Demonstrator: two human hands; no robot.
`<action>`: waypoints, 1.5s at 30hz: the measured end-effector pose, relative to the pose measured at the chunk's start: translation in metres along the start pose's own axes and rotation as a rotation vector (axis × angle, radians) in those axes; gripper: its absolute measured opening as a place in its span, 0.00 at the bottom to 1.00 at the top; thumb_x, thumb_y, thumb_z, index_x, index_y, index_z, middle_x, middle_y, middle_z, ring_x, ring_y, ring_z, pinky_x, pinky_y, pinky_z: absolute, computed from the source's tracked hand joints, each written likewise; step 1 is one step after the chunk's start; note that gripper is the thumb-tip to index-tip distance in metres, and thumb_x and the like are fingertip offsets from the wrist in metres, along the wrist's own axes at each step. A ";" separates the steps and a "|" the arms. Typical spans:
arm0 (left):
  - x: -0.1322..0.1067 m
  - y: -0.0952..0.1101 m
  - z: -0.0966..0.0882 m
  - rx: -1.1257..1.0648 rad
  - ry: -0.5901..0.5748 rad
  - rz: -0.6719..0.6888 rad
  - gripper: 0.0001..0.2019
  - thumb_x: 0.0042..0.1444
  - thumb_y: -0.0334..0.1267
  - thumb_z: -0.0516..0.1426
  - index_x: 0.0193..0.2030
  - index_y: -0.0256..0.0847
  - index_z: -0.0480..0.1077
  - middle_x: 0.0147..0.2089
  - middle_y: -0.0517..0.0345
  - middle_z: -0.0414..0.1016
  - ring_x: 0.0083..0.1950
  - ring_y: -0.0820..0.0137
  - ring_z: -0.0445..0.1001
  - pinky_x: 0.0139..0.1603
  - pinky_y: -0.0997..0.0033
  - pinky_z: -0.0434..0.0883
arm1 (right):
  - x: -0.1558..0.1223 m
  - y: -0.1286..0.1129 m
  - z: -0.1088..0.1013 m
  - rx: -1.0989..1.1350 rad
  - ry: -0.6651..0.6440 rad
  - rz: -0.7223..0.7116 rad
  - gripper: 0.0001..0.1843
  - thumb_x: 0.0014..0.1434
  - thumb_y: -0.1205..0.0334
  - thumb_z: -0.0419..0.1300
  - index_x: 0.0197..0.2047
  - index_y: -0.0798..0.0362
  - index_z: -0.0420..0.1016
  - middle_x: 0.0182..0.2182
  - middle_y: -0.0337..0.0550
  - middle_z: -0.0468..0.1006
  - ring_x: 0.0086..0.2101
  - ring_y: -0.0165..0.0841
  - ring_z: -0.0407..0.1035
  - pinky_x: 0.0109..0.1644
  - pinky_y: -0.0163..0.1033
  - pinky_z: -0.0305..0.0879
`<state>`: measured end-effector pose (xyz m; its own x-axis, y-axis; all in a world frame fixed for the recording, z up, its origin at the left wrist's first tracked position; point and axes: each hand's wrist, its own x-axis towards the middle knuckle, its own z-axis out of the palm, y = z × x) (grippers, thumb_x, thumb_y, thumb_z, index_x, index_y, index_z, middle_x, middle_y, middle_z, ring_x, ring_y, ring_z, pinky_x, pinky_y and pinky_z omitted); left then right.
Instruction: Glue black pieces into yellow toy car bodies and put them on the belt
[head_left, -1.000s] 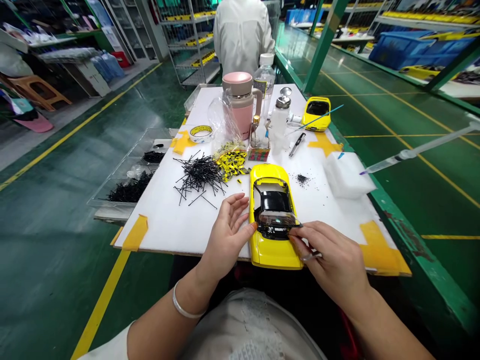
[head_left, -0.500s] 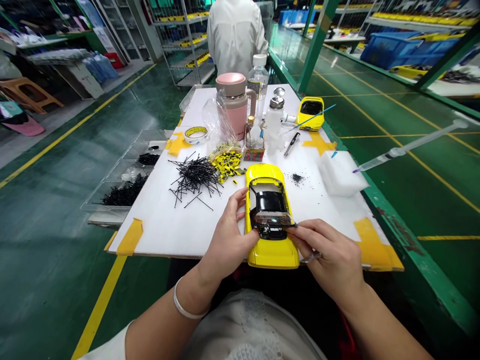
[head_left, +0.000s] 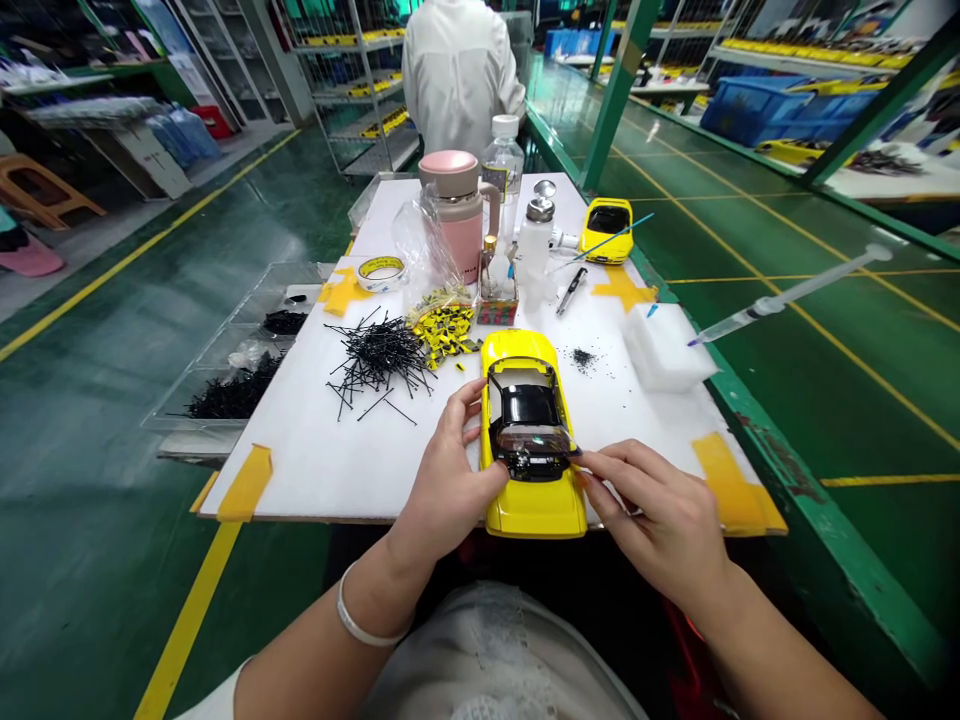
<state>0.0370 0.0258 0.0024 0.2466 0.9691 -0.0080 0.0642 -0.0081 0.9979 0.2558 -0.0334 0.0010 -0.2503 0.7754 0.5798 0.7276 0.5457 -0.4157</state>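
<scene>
A yellow model car body with a black roof lies on the white table in front of me. My left hand grips its left side, with the thumb by the rear window opening. A clear window piece with a dark edge sits tilted over that opening. My right hand is at the car's right side, thumb and fingers pinched near the right end of the window piece. Something small and dark shows at those fingertips; I cannot make out what it is.
Black thin stalks and small yellow-black pieces lie left of the car. Behind stand a pink mug, a pump bottle and another yellow car body. A syringe sticks into a white foam block at right.
The view has shifted slightly, so everything sits a little further left. The clear window piece lies lower at the opening. The silvery thing below my right fingers no longer shows plainly.
</scene>
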 end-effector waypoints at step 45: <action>-0.001 -0.002 0.000 -0.032 0.006 0.008 0.37 0.49 0.29 0.63 0.67 0.44 0.59 0.69 0.46 0.65 0.74 0.55 0.62 0.73 0.52 0.62 | -0.030 -0.020 0.002 0.103 0.059 -0.083 0.21 0.62 0.84 0.60 0.54 0.57 0.80 0.50 0.52 0.82 0.50 0.35 0.79 0.54 0.38 0.77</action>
<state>0.0362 0.0253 0.0006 0.2413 0.9705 -0.0001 0.0312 -0.0077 0.9995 0.2472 -0.0667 -0.0098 -0.2669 0.7078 0.6540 0.6356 0.6394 -0.4326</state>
